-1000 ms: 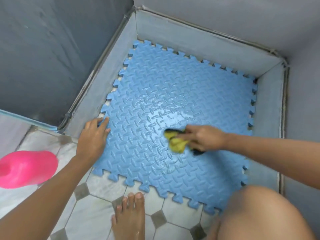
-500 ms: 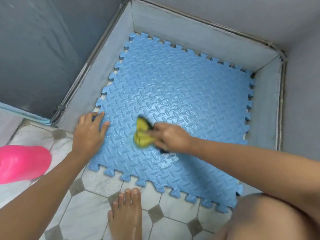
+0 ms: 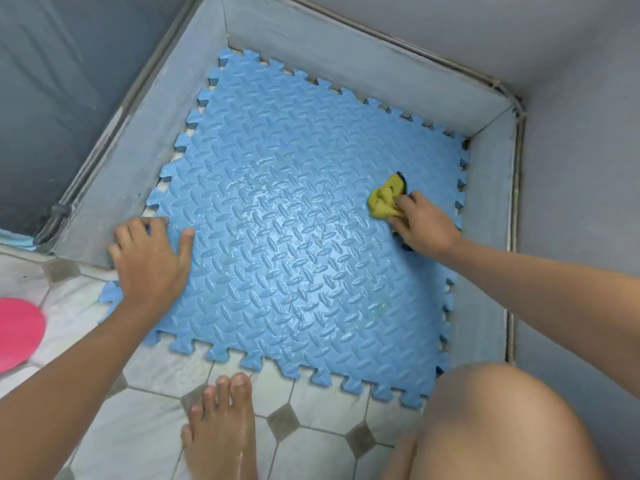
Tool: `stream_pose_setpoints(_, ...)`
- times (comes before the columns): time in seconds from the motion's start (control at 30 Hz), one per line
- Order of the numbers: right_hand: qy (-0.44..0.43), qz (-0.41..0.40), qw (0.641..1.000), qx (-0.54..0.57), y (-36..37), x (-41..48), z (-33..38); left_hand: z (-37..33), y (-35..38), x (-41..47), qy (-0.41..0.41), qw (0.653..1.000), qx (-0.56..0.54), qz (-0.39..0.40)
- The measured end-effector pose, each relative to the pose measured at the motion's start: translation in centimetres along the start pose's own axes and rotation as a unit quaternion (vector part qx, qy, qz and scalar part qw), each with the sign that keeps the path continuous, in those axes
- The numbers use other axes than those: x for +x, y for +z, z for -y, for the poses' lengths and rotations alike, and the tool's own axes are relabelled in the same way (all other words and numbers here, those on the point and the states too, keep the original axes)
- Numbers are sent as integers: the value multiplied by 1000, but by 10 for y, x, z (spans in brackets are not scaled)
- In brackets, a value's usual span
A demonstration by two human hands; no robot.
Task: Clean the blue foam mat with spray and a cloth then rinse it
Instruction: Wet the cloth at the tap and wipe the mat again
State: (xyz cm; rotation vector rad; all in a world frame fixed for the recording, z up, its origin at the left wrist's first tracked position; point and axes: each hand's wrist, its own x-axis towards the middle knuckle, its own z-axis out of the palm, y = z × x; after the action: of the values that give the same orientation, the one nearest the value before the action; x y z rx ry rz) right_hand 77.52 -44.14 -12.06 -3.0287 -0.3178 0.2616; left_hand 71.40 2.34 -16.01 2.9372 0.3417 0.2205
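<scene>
The wiping step was judged to be in hand. A square blue foam mat with interlocking toothed edges and a raised tread pattern [image 3: 294,237] was laid flat on the floor in a grey-walled corner. Its near edge reached onto the pale tiled floor [image 3: 138,427]. A wet sheen was seen across its middle.

A crumpled yellow cloth with a dark backing [image 3: 384,199] was gripped by the curled fingers of the right hand [image 3: 424,226] and pressed onto the mat near its right edge. The left hand [image 3: 149,258] was laid flat with fingers spread on the mat's left edge, seemingly to hold it down.

The next move was judged to call for strokes over the far and near parts, then rinsing.

One mat, one cloth and two hands were counted. One pink rounded plastic object [image 3: 17,334] was cut off at the left; whether it was the spray could not be told.
</scene>
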Motion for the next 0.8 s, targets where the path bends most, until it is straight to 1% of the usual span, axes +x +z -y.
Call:
stream_pose_setpoints(0.03,-50,8,999,6,5,-12,16,-4,3,1,-14,1000,0,3)
stream_pose_setpoints(0.07,-128,29,991,14,9,-27,32,-8,5,0,-25,1000,-6,3)
stream_pose_setpoints(0.1,-228,64,971,19,12,-43,47,-9,8,-2,-29,999,-18,0)
stream_pose_setpoints(0.13,-338,109,935,19,15,-59,59,-8,9,-6,-20,999,-33,-4)
stream_pose_setpoints(0.17,-438,159,885,15,16,-76,68,-7,10,-8,-1,999,-48,-6)
stream_pose_setpoints(0.2,-512,206,834,12,16,-92,73,-6,10,-9,20,998,-61,-2)
stream_pose_setpoints(0.23,-560,238,793,12,16,-106,73,-5,10,-9,35,997,-70,3)
stream_pose_setpoints(0.27,-584,259,769,14,15,-117,69,-4,9,-9,42,996,-77,5)
stream_pose_setpoints(0.3,-596,273,755,13,11,-120,59,-4,9,-9,40,996,-83,5)
stream_pose_setpoints(0.33,-598,283,750,3,6,-117,45,-5,8,-8,36,995,-88,3)
stream_pose_setpoints(0.37,-594,286,752,-12,0,-108,28,-6,8,-9,34,995,-92,2)
stream_pose_setpoints(0.4,-576,284,766,-31,-6,-94,12,-6,8,-9,35,995,-94,2)
stream_pose_setpoints(0.43,-545,268,793,-50,-11,-77,-4,-5,8,-9,37,995,-95,1)
stream_pose_setpoints(0.47,-491,243,834,-62,-16,-60,-17,-5,9,-10,38,995,-95,1)
stream_pose_setpoints(0.5,-409,209,885,-70,-19,-43,-28,-5,9,-9,36,995,-94,-1)
stream_pose_setpoints(0.53,-301,169,936,-70,-20,-28,-35,-5,9,-9,32,995,-94,-3)
stream_pose_setpoints(0.57,-175,125,975,-58,-20,-16,-40,-5,9,-10,29,995,-95,-4)
stream_pose_setpoints(0.6,-46,79,995,-37,-18,-9,-42,-5,8,-10,26,995,-97,-4)
stream_pose_setpoints(0.63,56,36,998,-9,-15,-5,-38,-5,8,-10,26,995,-98,-3)
stream_pose_setpoints(0.67,117,8,993,8,-11,-6,-29,-6,8,-9,26,995,-98,-1)
stream_pose_setpoints(0.7,131,-11,991,22,-6,-11,-17,-7,7,-9,27,995,-97,1)
stream_pose_setpoints(0.73,111,-14,993,43,-1,-18,-2,-7,7,-8,26,995,-95,3)
stream_pose_setpoints(0.8,9,9,997,82,9,-39,33,-7,7,-8,25,995,-93,3)
